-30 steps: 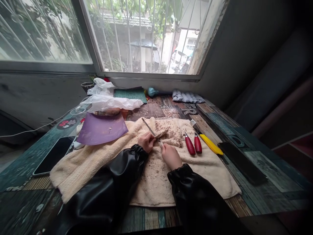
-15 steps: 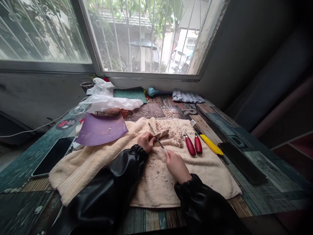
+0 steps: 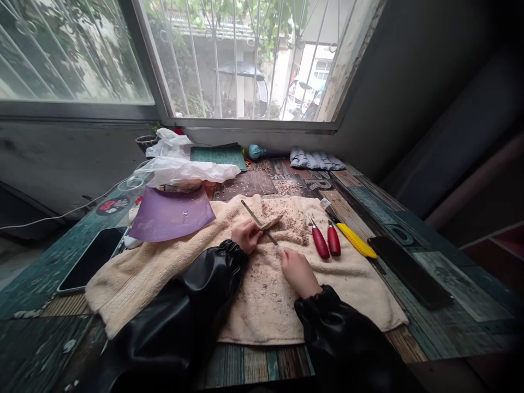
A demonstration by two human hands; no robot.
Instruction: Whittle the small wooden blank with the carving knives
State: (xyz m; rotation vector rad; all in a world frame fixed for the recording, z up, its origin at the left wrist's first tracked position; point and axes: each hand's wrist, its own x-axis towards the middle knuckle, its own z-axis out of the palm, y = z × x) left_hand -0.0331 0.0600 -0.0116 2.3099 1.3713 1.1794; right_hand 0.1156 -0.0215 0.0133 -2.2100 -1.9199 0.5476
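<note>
My left hand (image 3: 246, 236) is closed round one end of a small piece of wood (image 3: 272, 221), whose tip points to the right. In my right hand (image 3: 301, 272) is the handle end of a thin metal file (image 3: 250, 212). The file slants up and to the left and lies across the wood, close to my left fingertips. Both hands are over a beige towel (image 3: 262, 295) strewn with brown shavings. Two red-handled carving knives (image 3: 320, 242) rest on the towel to the right of my hands. Beside them lies a yellow-handled brush (image 3: 355, 240).
A purple sheet of sandpaper (image 3: 172, 215) lies on the towel's left part, near a tablet (image 3: 93, 259). A dark phone (image 3: 409, 272) is on the right. White plastic bags (image 3: 192, 170), a green mat (image 3: 219, 157) and a grey quilted pouch (image 3: 315, 159) are at the back.
The file has slid up and to the left across the wood. The wood has turned slightly in my left hand. The whole view has shifted a little.
</note>
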